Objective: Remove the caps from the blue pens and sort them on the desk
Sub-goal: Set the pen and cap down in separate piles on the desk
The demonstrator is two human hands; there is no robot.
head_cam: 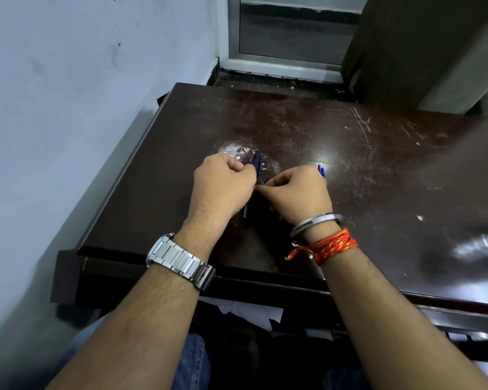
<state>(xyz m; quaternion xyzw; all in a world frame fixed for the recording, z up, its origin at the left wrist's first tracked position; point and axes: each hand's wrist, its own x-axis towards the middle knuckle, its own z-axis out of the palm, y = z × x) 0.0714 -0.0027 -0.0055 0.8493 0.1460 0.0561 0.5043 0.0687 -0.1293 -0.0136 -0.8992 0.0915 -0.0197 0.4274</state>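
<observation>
Near the middle of the table (378, 164), a little toward its left edge, two hands meet over the dark, scratched top. The left hand (223, 187) has its fingers curled round a blue pen (256, 163). The pen's far end pokes out past the knuckles, and what looks like its near end shows below the palm, low over the table. The right hand (296, 192) comes in from the other side, thumb and forefinger pinched together on what I take for a cap (264, 182), a small blue piece hard against the left hand.

To my eye this is the uncapping step, with one hand bracing the barrel and the other on the cap. The next move calls for a straight pull apart along the pen's line with the left grip firm. Pen and cap then need separate places on the open top.

By count there is one table and two hands, with blue showing in three spots. The third is a blue tip (321, 170) past the right hand, toward the far edge. I cannot tell whether it is held or lying there, or whether it is a pen or a cap. The hands hide too much for a firm tally of pens and caps.
</observation>
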